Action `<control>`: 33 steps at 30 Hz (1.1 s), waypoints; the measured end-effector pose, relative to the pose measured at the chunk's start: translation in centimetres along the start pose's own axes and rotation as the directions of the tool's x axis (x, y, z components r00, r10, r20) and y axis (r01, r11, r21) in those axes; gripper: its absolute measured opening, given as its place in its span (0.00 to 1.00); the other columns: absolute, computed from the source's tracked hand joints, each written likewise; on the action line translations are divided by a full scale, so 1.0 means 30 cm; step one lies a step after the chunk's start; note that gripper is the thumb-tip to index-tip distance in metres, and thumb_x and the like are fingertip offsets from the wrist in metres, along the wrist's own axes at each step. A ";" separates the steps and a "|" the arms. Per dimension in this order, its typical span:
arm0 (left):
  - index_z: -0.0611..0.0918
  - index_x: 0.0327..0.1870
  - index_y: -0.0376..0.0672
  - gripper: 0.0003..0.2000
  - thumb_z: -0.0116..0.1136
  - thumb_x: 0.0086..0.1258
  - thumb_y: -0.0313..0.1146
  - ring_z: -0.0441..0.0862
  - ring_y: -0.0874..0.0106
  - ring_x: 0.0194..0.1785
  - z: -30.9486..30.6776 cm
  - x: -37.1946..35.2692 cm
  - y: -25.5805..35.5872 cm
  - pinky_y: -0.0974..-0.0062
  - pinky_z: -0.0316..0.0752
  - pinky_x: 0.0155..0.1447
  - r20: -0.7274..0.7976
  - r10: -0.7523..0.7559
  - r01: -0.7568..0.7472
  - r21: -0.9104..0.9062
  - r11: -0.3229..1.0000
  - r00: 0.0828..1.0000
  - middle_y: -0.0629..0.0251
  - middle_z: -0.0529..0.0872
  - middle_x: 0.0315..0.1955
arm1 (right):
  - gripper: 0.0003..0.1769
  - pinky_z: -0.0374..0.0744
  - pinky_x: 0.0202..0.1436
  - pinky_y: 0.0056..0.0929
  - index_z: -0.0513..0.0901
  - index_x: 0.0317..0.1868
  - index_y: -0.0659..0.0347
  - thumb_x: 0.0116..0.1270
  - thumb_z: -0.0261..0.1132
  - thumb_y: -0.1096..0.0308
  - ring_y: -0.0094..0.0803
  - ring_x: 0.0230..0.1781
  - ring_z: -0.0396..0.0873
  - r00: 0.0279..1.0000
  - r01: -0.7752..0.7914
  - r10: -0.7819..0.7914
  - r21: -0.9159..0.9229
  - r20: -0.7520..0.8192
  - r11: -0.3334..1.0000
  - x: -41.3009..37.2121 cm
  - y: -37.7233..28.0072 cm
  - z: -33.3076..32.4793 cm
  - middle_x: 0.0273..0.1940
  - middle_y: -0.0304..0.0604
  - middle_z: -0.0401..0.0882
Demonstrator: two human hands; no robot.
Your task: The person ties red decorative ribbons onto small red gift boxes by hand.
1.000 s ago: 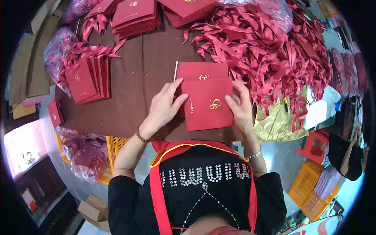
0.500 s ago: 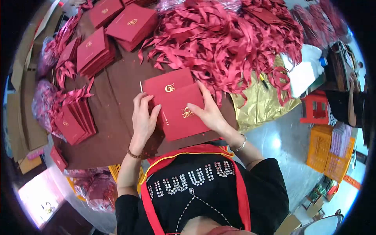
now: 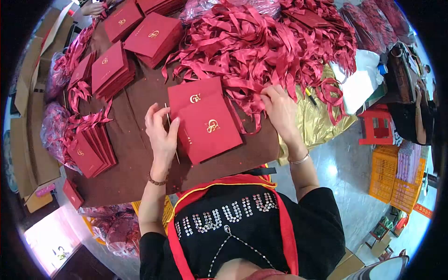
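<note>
Two dark red cards or flat bags with gold lettering lie overlapped on the table in front of me: the front red piece partly covers the back red piece. My left hand is beside their left edge, its fingers curled around a thin pale stick. To the right, my right hand has thumb and fingers pinched on a red ribbon at the edge of a big tangled ribbon pile.
Stacks of red pieces stand at the left and back of the brown-covered table. Gold wrapping with a yellow-black pen lies at the right. Orange crates and a red stool stand on the floor.
My right hand has left the front red piece, moved right and taken hold of a ribbon. My left hand has shifted slightly left, off the red pieces, still with the stick.
</note>
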State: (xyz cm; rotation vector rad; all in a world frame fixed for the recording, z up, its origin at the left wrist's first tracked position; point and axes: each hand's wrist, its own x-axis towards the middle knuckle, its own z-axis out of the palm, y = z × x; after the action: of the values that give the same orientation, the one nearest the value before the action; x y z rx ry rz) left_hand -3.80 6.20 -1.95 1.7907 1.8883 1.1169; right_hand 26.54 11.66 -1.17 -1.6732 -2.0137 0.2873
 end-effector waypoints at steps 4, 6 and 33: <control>0.79 0.42 0.39 0.09 0.61 0.61 0.28 0.72 0.60 0.57 0.004 0.012 0.105 0.67 0.68 0.58 0.061 0.125 -0.117 -0.117 0.986 0.990 0.58 0.76 0.52 | 0.05 0.76 0.38 0.37 0.81 0.37 0.60 0.62 0.62 0.69 0.45 0.36 0.79 1.000 -0.005 0.006 0.022 -0.026 1.000 -0.004 -0.027 -0.015 0.35 0.46 0.80; 0.81 0.44 0.38 0.09 0.59 0.64 0.27 0.77 0.66 0.52 0.025 0.040 0.173 0.72 0.71 0.55 0.180 0.137 -0.067 -0.347 0.935 0.974 0.58 0.79 0.46 | 0.05 0.76 0.38 0.37 0.81 0.36 0.61 0.61 0.63 0.70 0.45 0.35 0.79 0.997 0.046 -0.044 0.034 -0.060 0.998 -0.006 -0.051 -0.021 0.35 0.46 0.80; 0.58 0.70 0.34 0.33 0.53 0.61 0.22 0.66 0.84 0.27 -0.592 0.050 0.049 0.83 0.60 0.30 -0.211 0.044 -0.215 -0.936 0.280 0.976 0.75 0.68 0.23 | 0.09 0.77 0.44 0.35 0.82 0.42 0.64 0.61 0.63 0.74 0.44 0.40 0.78 0.884 0.431 -0.463 0.270 0.064 0.861 0.012 -0.265 0.109 0.37 0.47 0.81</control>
State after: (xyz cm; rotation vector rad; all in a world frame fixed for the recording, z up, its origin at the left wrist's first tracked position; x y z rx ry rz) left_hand -15.28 1.79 11.02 1.0840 0.6368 1.9080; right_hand 18.05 10.74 -0.16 -1.0155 -2.2814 0.4652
